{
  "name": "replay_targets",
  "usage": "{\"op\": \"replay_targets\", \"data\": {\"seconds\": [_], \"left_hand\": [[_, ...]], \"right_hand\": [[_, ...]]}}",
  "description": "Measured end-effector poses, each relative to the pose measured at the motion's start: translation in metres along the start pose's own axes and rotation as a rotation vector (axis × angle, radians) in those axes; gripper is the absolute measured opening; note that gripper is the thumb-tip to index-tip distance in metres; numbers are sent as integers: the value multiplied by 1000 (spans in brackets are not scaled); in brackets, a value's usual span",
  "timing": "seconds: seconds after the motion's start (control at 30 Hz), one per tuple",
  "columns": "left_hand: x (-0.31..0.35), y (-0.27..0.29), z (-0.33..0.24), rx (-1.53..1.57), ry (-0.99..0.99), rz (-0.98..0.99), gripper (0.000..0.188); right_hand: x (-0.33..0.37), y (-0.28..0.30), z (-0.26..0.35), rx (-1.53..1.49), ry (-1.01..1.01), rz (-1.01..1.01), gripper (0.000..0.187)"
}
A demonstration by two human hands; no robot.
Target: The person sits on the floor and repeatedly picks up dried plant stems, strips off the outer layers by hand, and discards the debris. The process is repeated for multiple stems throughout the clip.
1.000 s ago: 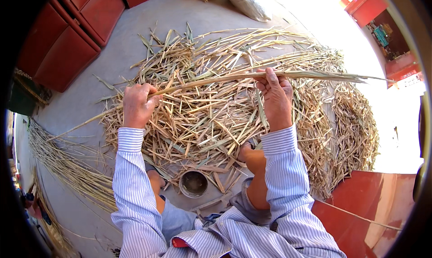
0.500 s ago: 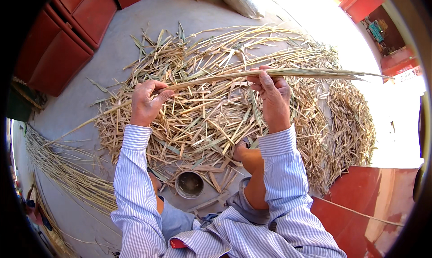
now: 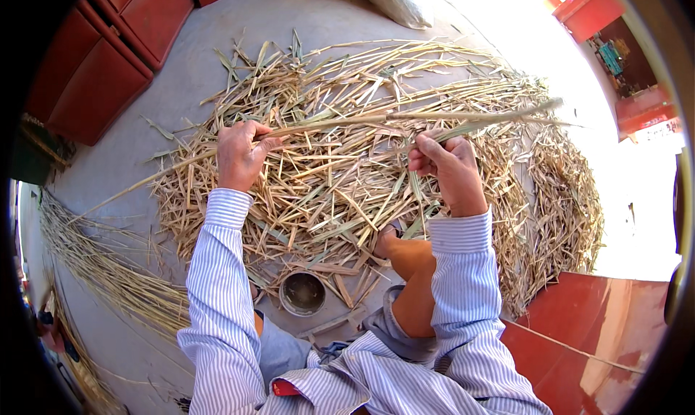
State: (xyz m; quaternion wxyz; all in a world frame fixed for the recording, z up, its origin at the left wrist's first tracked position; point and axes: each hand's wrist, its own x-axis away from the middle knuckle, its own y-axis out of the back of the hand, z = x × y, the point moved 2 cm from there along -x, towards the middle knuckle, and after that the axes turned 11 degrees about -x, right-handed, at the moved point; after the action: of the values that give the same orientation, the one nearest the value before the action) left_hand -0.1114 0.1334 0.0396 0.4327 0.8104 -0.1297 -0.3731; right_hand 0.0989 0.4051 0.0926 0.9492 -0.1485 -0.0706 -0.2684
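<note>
A long dry reed stalk [image 3: 347, 122] runs slantwise across the view, its thin end reaching down to the left. Around its middle my left hand [image 3: 242, 154] is closed, thumb against the fingers. My right hand [image 3: 450, 170] is pinched on a leafy strip of dry husk [image 3: 474, 128], which spreads away to the right just beneath the stalk. The stalk passes above the right fingers, apart from them. Below both hands lies a broad heap of dry husks and leaves [image 3: 326, 183] on the floor.
A metal bowl [image 3: 303, 293] stands near my feet. Long thin stalks [image 3: 116, 263] lie in a bundle at the left. Red padded seats [image 3: 101, 68] are at the upper left, a pale sack [image 3: 397, 2] at the top, and a red panel [image 3: 565, 328] at the lower right.
My right hand has come off the stalk, moving down and right with the leafy strip in its fingers. The strip now hangs apart from the stalk. My left hand has barely moved.
</note>
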Motion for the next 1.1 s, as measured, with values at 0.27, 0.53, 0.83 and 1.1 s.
{"op": "replay_targets", "data": {"seconds": [0.27, 0.53, 0.83, 1.1], "left_hand": [[-4, 3, -6, 39, -9, 45, 26], [-3, 20, -15, 166, -35, 183, 31], [18, 36, -3, 434, 109, 123, 19], [16, 31, 11, 386, 335, -48, 17]], "right_hand": [[8, 58, 26, -782, 722, -658, 24], [-22, -13, -19, -511, 122, -135, 25], [-26, -21, -19, -250, 215, -162, 29], [-23, -30, -16, -244, 271, -140, 31]]}}
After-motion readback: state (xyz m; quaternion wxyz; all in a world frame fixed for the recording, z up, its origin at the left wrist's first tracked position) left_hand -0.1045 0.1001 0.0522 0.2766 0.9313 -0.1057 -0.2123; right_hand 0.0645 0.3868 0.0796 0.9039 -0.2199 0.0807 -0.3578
